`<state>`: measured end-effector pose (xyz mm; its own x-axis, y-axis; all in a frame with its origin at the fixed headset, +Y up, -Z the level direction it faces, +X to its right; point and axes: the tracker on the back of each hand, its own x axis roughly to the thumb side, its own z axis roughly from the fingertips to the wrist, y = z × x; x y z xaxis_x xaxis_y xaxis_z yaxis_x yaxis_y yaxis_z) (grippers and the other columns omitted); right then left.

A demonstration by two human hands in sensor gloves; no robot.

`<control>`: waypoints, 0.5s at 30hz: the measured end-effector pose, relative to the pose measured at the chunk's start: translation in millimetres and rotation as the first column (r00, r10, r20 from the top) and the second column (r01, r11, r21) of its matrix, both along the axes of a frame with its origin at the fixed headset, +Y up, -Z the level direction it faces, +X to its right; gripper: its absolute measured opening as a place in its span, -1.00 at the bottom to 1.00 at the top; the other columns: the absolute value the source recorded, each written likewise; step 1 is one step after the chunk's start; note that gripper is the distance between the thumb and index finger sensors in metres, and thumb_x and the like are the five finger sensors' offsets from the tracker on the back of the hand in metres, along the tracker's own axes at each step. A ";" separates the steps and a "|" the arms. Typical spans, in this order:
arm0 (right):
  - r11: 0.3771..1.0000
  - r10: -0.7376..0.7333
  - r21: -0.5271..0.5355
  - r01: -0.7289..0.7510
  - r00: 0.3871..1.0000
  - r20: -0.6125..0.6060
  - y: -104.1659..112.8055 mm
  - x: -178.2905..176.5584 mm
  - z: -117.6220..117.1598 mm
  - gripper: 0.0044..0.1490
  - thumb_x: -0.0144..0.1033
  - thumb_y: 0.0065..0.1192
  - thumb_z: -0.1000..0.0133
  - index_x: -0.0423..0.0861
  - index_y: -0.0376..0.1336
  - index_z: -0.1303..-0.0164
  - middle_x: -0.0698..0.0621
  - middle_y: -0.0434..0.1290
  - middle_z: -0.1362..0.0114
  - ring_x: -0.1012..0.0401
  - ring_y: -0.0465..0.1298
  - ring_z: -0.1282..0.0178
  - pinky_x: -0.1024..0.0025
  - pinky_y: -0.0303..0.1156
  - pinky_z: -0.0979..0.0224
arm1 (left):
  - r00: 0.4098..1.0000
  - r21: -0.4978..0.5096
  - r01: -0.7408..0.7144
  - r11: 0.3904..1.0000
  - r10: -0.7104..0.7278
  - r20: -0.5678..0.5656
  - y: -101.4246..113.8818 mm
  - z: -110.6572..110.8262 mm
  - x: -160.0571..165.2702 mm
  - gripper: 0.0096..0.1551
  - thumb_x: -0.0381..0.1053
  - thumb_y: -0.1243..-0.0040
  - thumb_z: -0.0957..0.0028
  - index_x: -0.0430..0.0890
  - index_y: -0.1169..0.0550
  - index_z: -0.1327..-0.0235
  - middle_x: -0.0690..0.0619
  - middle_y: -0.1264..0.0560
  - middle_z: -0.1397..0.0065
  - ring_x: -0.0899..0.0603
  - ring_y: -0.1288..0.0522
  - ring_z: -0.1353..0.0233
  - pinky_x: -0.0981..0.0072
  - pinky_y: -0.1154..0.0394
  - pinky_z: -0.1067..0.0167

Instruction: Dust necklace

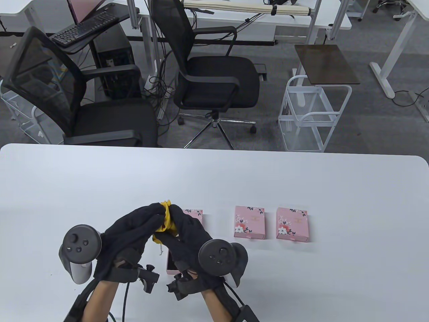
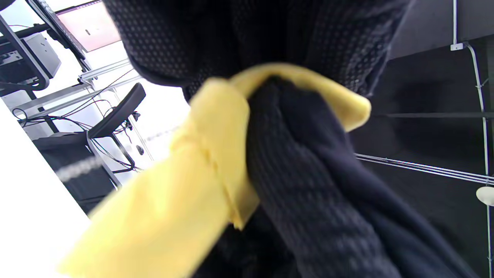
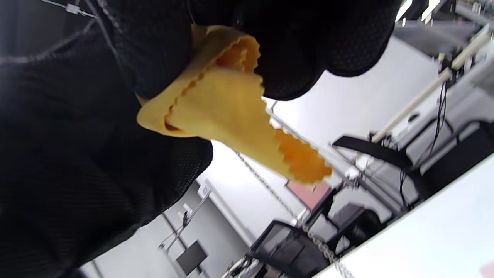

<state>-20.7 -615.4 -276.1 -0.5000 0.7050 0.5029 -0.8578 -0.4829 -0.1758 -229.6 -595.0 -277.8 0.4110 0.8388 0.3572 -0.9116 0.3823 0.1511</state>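
No wording can be read anywhere — the two pink floral boxes (image 1: 249, 222) (image 1: 292, 224) on the counter (image 1: 335, 188) each carry a small gold mark on the lid, too tiny to make out.

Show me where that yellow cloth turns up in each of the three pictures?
Table view: the yellow cloth is bunched between the left hand and right hand, low and left of centre.
Left wrist view: it fills the middle and lower left, wrapped around dark gloved fingers.
Right wrist view: it hangs from the gloved fingers, upper centre.
Shared landmark: the thin necklace chain dangling beside the cloth.
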 end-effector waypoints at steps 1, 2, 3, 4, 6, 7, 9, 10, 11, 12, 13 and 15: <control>1.000 -0.009 0.029 0.008 0.999 0.050 0.2 -0.7 2.6 -0.17 -0.15 0.46 -0.21 -0.25 0.19 -0.59 -0.23 0.45 -0.39 -0.14 0.51 -0.23 -0.13 0.40 -0.37 | 1.000 0.006 0.007 1.000 -0.007 0.001 -0.3 0.6 3.3 -0.63 0.19 -0.46 -0.10 0.17 -0.71 -0.14 0.13 -0.67 -0.36 -0.10 -0.64 -0.30 0.06 -0.61 -0.18; 0.999 -0.006 0.045 0.003 0.997 0.074 0.6 -1.3 4.1 -0.16 -0.15 0.48 -0.20 -0.26 0.19 -0.58 -0.23 0.45 -0.39 -0.15 0.51 -0.22 -0.13 0.41 -0.37 | 1.000 0.010 0.014 1.000 -0.014 -0.002 -0.9 1.1 5.2 -0.63 0.19 -0.46 -0.11 0.18 -0.71 -0.14 0.14 -0.66 -0.38 -0.10 -0.63 -0.31 0.06 -0.61 -0.19; 0.999 -0.003 0.046 -0.001 0.996 0.086 0.4 -1.5 5.2 -0.16 -0.15 0.47 -0.20 -0.26 0.19 -0.58 -0.24 0.45 -0.39 -0.14 0.51 -0.22 -0.13 0.41 -0.37 | 1.000 0.017 0.015 1.000 -0.015 -0.011 -2.1 1.6 7.0 -0.63 0.19 -0.46 -0.11 0.18 -0.71 -0.14 0.15 -0.65 -0.39 -0.11 -0.63 -0.32 0.05 -0.60 -0.20; 0.999 -0.008 0.044 0.004 0.996 0.090 -0.1 -1.5 5.7 -0.17 -0.15 0.47 -0.20 -0.26 0.20 -0.58 -0.24 0.46 -0.38 -0.14 0.51 -0.22 -0.13 0.41 -0.36 | 1.000 0.021 0.011 1.000 -0.011 -0.016 -2.8 1.7 7.6 -0.63 0.19 -0.46 -0.10 0.17 -0.71 -0.13 0.14 -0.65 -0.39 -0.11 -0.62 -0.33 0.05 -0.60 -0.20; 0.999 -0.034 0.028 0.031 0.993 0.109 -1.7 -1.6 6.4 -0.18 -0.14 0.48 -0.19 -0.25 0.22 -0.56 -0.23 0.47 -0.36 -0.14 0.52 -0.19 -0.13 0.41 -0.35 | 1.000 0.005 -0.002 1.000 0.002 -0.003 -4.5 1.5 9.3 -0.63 0.19 -0.46 -0.11 0.16 -0.71 -0.14 0.13 -0.64 -0.40 -0.15 -0.59 -0.37 0.01 -0.57 -0.24; 0.999 -0.035 0.026 0.032 0.992 0.118 -2.1 -1.7 6.3 -0.19 -0.13 0.48 -0.19 -0.25 0.23 -0.55 -0.22 0.48 -0.34 -0.13 0.53 -0.18 -0.13 0.42 -0.35 | 1.000 -0.001 -0.008 1.000 0.008 0.005 -5.0 1.4 10.0 -0.63 0.19 -0.45 -0.12 0.14 -0.71 -0.14 0.11 -0.62 -0.42 -0.17 -0.56 -0.39 -0.02 -0.55 -0.26; 0.999 -0.035 0.025 0.032 0.989 0.142 -2.4 -1.0 6.1 -0.25 -0.13 0.45 -0.22 -0.22 0.25 -0.52 -0.21 0.49 -0.32 -0.12 0.53 -0.15 -0.12 0.42 -0.33 | 0.999 -0.011 -0.009 1.000 0.009 0.032 -5.2 1.7 12.4 -0.62 0.19 -0.45 -0.12 0.13 -0.71 -0.15 0.05 -0.58 -0.47 -0.22 -0.50 -0.45 -0.07 -0.50 -0.31; 0.999 -0.047 0.023 0.044 0.987 0.151 -2.8 -0.2 5.8 -0.28 -0.13 0.44 -0.23 -0.20 0.26 -0.51 -0.20 0.49 -0.31 -0.12 0.53 -0.16 -0.12 0.42 -0.34 | 0.999 -0.016 -0.007 1.000 0.008 0.047 -5.1 2.5 14.2 -0.62 0.19 -0.45 -0.13 0.13 -0.70 -0.15 0.02 -0.55 -0.49 -0.25 -0.46 -0.47 -0.10 -0.47 -0.33; 0.998 -0.057 0.012 0.056 0.988 0.141 -3.2 1.0 4.4 -0.30 -0.12 0.43 -0.24 -0.19 0.26 -0.50 -0.20 0.48 -0.32 -0.13 0.53 -0.17 -0.13 0.41 -0.35 | 0.999 -0.011 -0.005 1.000 0.005 0.047 -4.8 3.3 15.5 -0.62 0.19 -0.45 -0.13 0.13 -0.70 -0.15 0.00 -0.53 -0.51 -0.27 -0.43 -0.49 -0.12 -0.46 -0.34; 0.998 -0.060 0.005 0.060 0.989 0.137 -3.3 1.6 3.8 -0.32 -0.12 0.42 -0.26 -0.17 0.27 -0.50 -0.22 0.47 -0.33 -0.14 0.52 -0.18 -0.14 0.40 -0.35 | 0.999 -0.006 0.001 1.000 -0.001 0.044 -4.6 3.5 16.2 -0.62 0.19 -0.45 -0.13 0.13 -0.71 -0.15 -0.02 -0.52 -0.52 -0.28 -0.41 -0.50 -0.13 -0.44 -0.35; 0.997 -0.074 -0.011 0.076 0.990 0.122 -3.9 2.7 2.5 -0.35 -0.13 0.41 -0.27 -0.15 0.27 -0.49 -0.24 0.45 -0.37 -0.16 0.50 -0.20 -0.16 0.39 -0.37 | 0.999 -0.002 0.012 1.000 -0.012 0.046 -4.5 3.7 16.9 -0.62 0.19 -0.44 -0.13 0.13 -0.71 -0.15 -0.04 -0.50 -0.54 -0.29 -0.39 -0.51 -0.14 -0.43 -0.36; 0.994 -0.099 -0.042 0.102 0.993 0.067 -5.0 3.7 -0.3 -0.41 -0.15 0.38 -0.31 -0.13 0.26 -0.47 -0.33 0.36 -0.48 -0.24 0.45 -0.31 -0.23 0.34 -0.41 | 0.999 0.002 0.007 1.000 -0.007 0.051 -4.5 3.7 17.0 -0.62 0.20 -0.44 -0.13 0.13 -0.71 -0.15 -0.06 -0.46 -0.59 -0.31 -0.37 -0.52 -0.16 -0.41 -0.37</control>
<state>-16.9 -620.4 -276.4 -0.4558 0.7750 0.4377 -0.8900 -0.4033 -0.2127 -212.6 -599.4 -274.1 0.3980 0.8352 0.3796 -0.9155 0.3882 0.1057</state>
